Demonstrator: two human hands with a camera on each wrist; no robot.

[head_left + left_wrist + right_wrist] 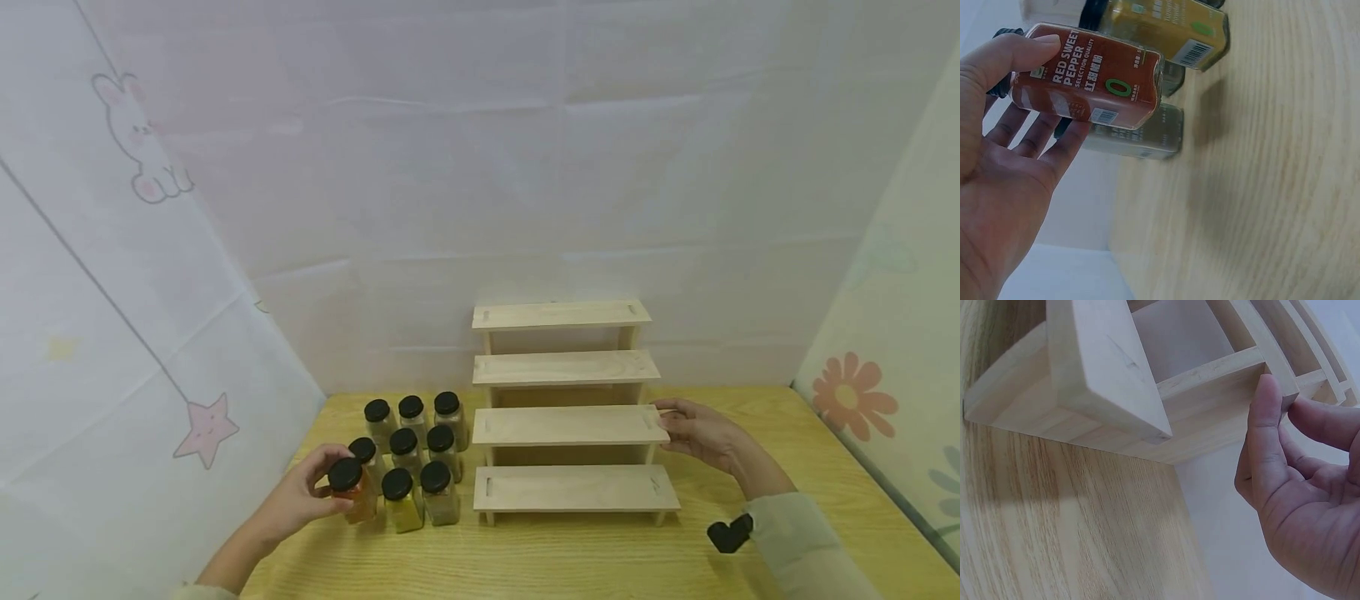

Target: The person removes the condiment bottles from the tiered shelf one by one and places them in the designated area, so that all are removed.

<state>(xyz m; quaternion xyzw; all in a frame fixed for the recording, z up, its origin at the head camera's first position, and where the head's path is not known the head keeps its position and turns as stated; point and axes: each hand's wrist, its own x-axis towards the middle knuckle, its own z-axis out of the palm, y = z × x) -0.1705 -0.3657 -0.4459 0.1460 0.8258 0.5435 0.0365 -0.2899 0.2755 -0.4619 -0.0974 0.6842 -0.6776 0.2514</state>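
Note:
A square glass spice jar (362, 502) with a black lid and red contents is held between the thumb and fingers of my left hand (298, 493). In the left wrist view the label on this jar (1107, 78) reads "RED SWEET PEPPER". My right hand (708, 437) pinches the right end of a shelf board on the stepped wooden rack (570, 487), the second tier from the bottom. The right wrist view shows the thumb and a finger at the corner of that board (1279, 369). A jar with yellow contents (406, 512) stands close beside the red one.
Several more black-lidded jars (442, 504) stand grouped left of the rack on the wood-grain table (420, 567). A black object (729, 533) sits by the right sleeve. Printed white cloth (525, 167) surrounds the table at the back and sides.

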